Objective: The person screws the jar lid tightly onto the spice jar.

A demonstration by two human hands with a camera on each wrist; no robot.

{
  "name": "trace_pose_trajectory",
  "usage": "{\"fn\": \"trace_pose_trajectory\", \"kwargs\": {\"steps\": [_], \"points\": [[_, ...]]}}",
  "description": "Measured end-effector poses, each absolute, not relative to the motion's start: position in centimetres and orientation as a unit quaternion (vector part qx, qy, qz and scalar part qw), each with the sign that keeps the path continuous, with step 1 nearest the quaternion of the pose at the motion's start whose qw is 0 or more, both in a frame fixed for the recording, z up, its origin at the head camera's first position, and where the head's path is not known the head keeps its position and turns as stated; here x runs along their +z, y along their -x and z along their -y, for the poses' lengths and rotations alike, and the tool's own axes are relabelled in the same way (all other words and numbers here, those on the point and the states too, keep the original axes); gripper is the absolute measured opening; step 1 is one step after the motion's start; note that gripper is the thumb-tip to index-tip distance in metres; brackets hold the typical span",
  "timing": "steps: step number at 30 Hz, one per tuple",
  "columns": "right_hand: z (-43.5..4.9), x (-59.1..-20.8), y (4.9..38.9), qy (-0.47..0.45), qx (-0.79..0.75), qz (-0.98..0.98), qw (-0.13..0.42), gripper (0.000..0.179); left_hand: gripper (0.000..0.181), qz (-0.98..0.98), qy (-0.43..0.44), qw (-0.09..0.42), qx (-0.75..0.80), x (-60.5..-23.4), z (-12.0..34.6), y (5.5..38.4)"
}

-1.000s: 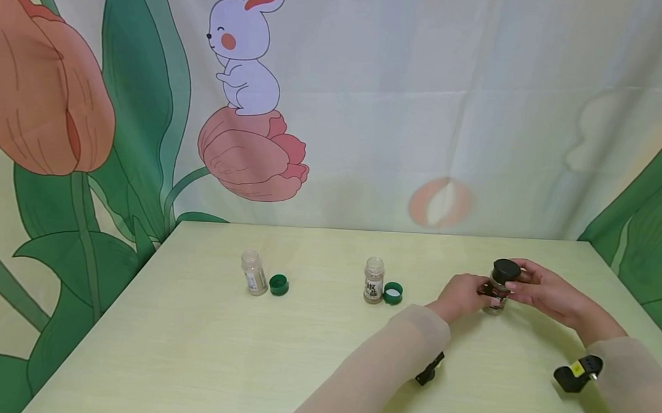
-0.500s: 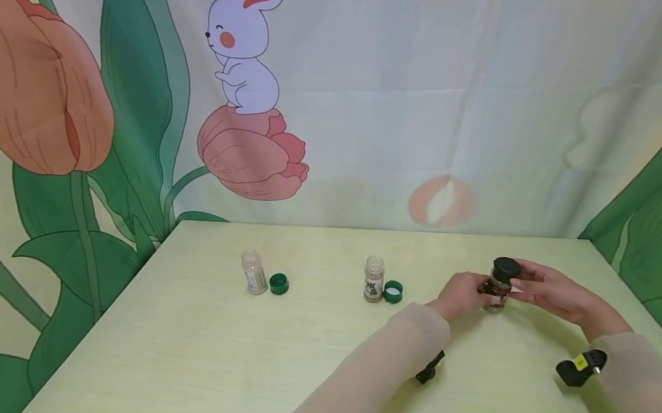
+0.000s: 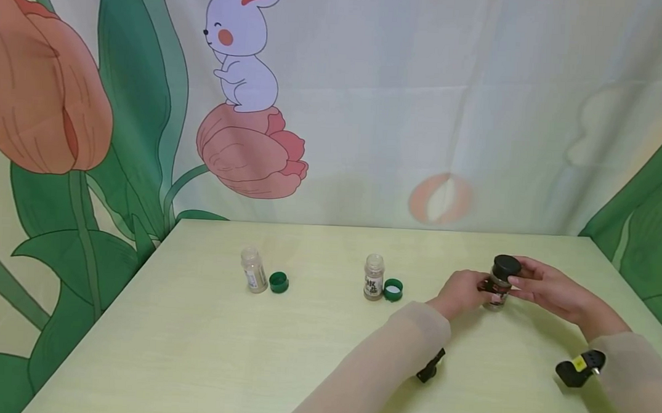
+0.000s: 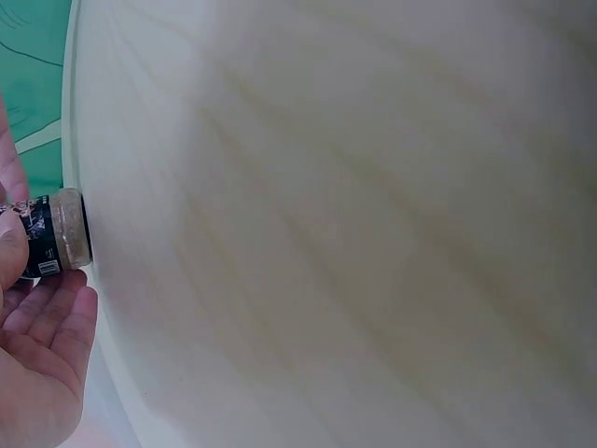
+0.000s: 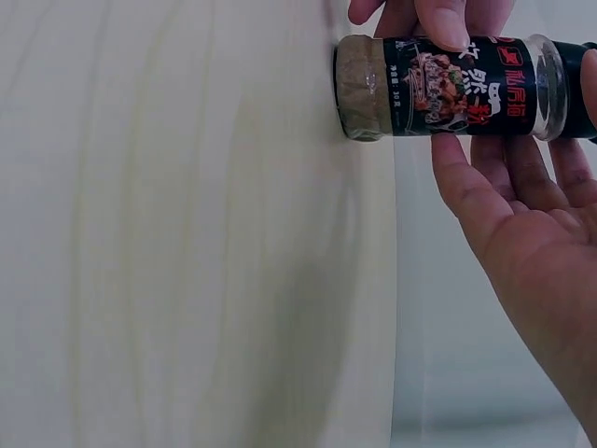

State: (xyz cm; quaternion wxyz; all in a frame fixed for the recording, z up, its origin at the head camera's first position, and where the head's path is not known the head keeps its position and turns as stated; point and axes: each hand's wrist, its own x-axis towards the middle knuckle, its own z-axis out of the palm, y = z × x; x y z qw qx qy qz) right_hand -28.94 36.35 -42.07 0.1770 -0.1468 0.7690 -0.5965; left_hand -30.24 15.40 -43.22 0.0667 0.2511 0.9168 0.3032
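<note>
A spice jar [image 3: 497,291] with a black cap [image 3: 506,267] and a dark printed label stands at the table's right side. My left hand [image 3: 460,293] grips its labelled body from the left. From the other side my right hand [image 3: 560,296] pinches the upper part, its thumb against the black cap. In the right wrist view, brown powder shows at the base of the spice jar [image 5: 466,89], with the fingers [image 5: 466,182] of my right hand alongside the label. The left wrist view catches only the lower end of the spice jar [image 4: 58,233].
An uncapped spice jar [image 3: 374,278] stands mid-table, with a green cap [image 3: 392,290] beside it. Further left is another uncapped jar [image 3: 253,271] with its green cap [image 3: 279,282]. A printed curtain [image 3: 357,109] hangs behind the pale table [image 3: 219,362].
My right hand has shifted slightly on the black cap and its wrist has moved a little right. The left hand and the jar stay in place.
</note>
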Motion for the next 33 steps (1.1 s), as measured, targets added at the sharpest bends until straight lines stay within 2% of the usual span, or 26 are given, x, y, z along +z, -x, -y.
{"fn": "trace_pose_trajectory", "kwargs": {"steps": [3, 8, 13, 16, 25, 33], "points": [[-36.2, -42.0, 28.9, 0.139, -0.596, -0.772, 0.173, 0.048, 0.033, -0.918, -0.251, 0.065, 0.300, -43.3, -15.4, 30.3], [-36.0, -42.0, 28.7, 0.125, -0.581, -0.787, 0.168, 0.051, 0.032, -0.919, -0.254, 0.063, 0.294, -43.3, -15.4, 30.3], [-36.0, -42.0, 28.6, 0.124, -0.583, -0.786, 0.165, 0.035, 0.029, -0.919, -0.254, 0.062, 0.294, -43.3, -15.5, 30.1], [-35.9, -41.9, 28.6, 0.124, -0.584, -0.785, 0.165, 0.032, 0.028, -0.919, -0.253, 0.060, 0.295, -43.3, -15.5, 30.1], [-36.1, -41.9, 28.6, 0.130, -0.597, -0.772, 0.176, 0.037, 0.029, -0.920, -0.249, 0.061, 0.297, -43.3, -15.5, 30.2], [-36.9, -42.1, 28.7, 0.216, -0.654, -0.695, 0.206, 0.044, 0.030, -0.923, -0.253, 0.055, 0.286, -43.2, -15.5, 30.0]]}}
